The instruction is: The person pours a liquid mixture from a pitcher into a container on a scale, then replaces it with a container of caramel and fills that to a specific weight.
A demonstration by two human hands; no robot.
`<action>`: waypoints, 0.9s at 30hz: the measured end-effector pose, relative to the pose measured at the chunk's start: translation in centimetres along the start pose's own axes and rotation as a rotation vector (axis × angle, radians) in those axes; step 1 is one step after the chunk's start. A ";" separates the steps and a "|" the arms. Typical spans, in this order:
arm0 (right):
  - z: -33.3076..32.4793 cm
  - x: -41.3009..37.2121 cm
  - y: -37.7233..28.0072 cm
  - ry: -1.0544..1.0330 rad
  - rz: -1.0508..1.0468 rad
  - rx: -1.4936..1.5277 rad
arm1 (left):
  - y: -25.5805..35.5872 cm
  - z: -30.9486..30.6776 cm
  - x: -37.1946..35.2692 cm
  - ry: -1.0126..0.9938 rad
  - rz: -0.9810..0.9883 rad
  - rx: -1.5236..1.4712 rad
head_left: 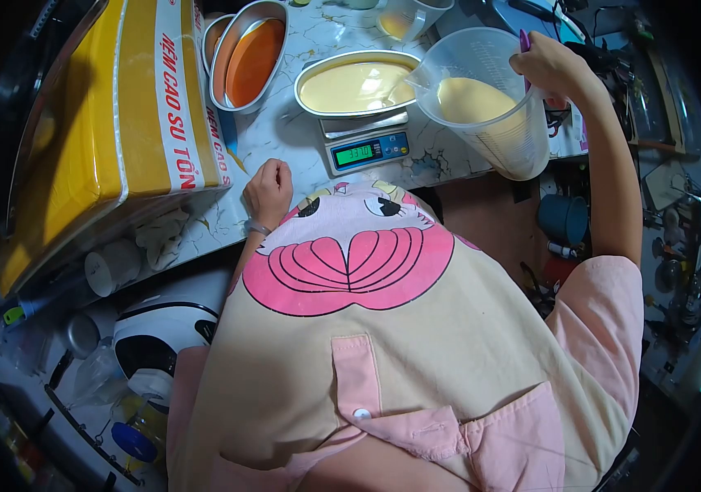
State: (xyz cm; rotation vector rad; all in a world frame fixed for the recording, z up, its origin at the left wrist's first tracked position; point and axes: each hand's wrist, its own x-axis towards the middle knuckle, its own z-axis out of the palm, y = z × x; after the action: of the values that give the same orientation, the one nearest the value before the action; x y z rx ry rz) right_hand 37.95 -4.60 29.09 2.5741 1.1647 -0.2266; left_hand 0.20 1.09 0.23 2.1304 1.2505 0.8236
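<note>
My right hand is closed round the purple handle of a large clear measuring jug, which is tilted to the left and holds pale yellow liquid. Its spout is over the right end of an oval metal tin filled with the same liquid. Under the tin is a digital scale with a lit green display that seems to read 337.0. Curled fingers show on my left hand, which rests at the table edge left of the scale with nothing visible in it.
Oval tins with an orange-brown layer stand at the back left, beside a big yellow wrapped package. A smaller clear jug is at the back. Below the table are a teal container and a white and black appliance.
</note>
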 end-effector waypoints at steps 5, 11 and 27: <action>-0.3 -0.1 -0.4 -0.053 -0.010 0.026 | -0.1 0.1 0.0 -0.002 -0.007 0.001; -0.3 -0.2 -0.5 -0.014 -0.021 0.053 | -0.2 0.1 0.0 -0.003 -0.009 0.008; -0.5 0.8 -0.4 -0.066 0.015 -0.020 | -0.4 0.2 0.0 -0.004 -0.008 0.014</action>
State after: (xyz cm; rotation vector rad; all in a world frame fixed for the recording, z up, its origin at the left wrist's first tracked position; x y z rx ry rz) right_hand 38.12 -3.61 29.30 2.5377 1.1180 -0.2924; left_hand 0.16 1.25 -0.18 2.1351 1.2660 0.8093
